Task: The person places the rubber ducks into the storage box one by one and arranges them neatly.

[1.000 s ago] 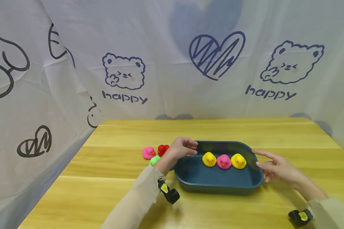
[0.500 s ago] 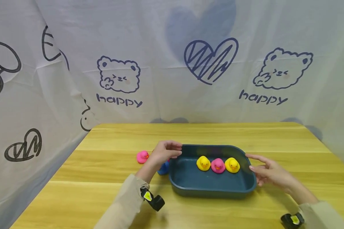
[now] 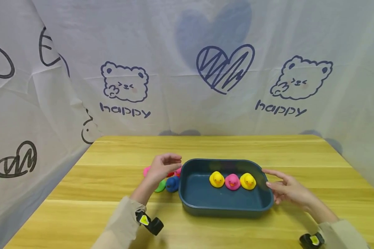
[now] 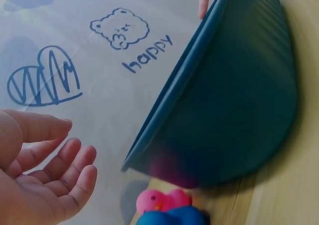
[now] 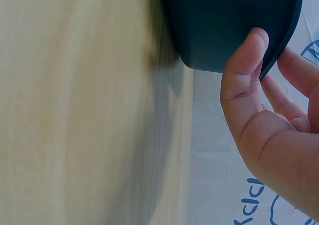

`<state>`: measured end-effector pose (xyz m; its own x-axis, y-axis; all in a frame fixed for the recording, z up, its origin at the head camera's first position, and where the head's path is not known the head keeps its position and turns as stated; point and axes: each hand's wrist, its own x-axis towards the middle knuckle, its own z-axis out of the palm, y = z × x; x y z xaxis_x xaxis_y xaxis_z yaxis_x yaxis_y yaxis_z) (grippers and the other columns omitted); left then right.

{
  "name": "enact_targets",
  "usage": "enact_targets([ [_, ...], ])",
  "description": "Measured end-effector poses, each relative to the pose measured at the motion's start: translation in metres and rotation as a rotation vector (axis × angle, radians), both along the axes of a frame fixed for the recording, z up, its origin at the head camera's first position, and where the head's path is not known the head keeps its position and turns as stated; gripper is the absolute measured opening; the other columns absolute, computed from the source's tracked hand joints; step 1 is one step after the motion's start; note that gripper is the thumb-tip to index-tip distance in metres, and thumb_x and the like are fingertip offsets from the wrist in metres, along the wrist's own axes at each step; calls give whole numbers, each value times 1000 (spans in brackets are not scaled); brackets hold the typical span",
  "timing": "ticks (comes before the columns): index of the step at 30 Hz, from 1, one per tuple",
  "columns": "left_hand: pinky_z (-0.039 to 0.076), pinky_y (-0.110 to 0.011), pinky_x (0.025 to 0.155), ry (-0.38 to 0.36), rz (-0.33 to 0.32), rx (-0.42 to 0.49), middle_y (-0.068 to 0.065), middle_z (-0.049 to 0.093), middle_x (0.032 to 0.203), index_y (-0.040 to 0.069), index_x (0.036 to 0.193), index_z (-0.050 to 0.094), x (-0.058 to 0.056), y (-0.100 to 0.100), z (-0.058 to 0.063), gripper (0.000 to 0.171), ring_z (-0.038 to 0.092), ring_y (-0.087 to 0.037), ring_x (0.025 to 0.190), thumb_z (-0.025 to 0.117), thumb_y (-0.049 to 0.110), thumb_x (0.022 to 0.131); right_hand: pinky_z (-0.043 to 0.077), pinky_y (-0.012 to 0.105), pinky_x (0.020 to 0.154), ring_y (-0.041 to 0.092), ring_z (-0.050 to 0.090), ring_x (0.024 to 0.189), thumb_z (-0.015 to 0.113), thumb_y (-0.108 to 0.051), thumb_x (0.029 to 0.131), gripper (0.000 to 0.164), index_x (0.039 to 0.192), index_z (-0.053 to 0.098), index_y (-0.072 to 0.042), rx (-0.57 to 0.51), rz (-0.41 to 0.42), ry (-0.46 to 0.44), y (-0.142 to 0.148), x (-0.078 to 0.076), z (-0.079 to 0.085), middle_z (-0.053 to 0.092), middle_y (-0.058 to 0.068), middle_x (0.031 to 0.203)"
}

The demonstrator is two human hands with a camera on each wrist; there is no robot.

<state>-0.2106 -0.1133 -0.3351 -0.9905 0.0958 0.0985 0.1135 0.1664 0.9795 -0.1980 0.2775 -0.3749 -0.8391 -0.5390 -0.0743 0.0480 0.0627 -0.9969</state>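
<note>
Together, three ducks, in blue tray

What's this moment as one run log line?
dark teal rounded-rectangular tray: holds two yellow toy ducks flanking pink toy duck | left hand: empty, beside tray | right hand: at tray rim

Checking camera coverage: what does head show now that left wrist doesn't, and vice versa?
Head only: two yellow ducks and a pink duck inside the bin; green duck outside it. Left wrist only: palm of the left hand, plus a clear gap from that hand to the bin. Both: bin, left hand, blue duck, part of the right hand.
</note>
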Motion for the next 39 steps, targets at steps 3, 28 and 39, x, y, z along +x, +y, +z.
enact_targets([
  [3, 49, -30, 75, 3, 21, -26, -9, 63, 91, -8, 102, 61, 2, -8, 1, 23, 59, -18, 83, 63, -1, 79, 49, 23, 51, 11, 56, 55, 48, -11, 93, 40, 127, 42, -31, -5, 4, 10, -2, 0, 0, 55, 1, 67],
  [28, 45, -32, 81, -82, 25, -182, -23, 59, 107, -10, 111, 56, 4, -75, -16, 32, 59, -21, 91, 62, -3, 80, 49, 24, 50, 12, 56, 54, 47, -7, 92, 39, 121, 46, -33, -41, -2, 33, -1, -5, 10, 56, 2, 68],
  [39, 48, -40, 74, -117, -47, -233, -22, 60, 103, -13, 111, 55, 9, -85, -31, 36, 57, -22, 87, 64, -4, 78, 49, 25, 50, 13, 55, 55, 46, -6, 93, 39, 122, 45, -32, -23, 1, 18, -2, 0, 3, 56, 2, 68],
])
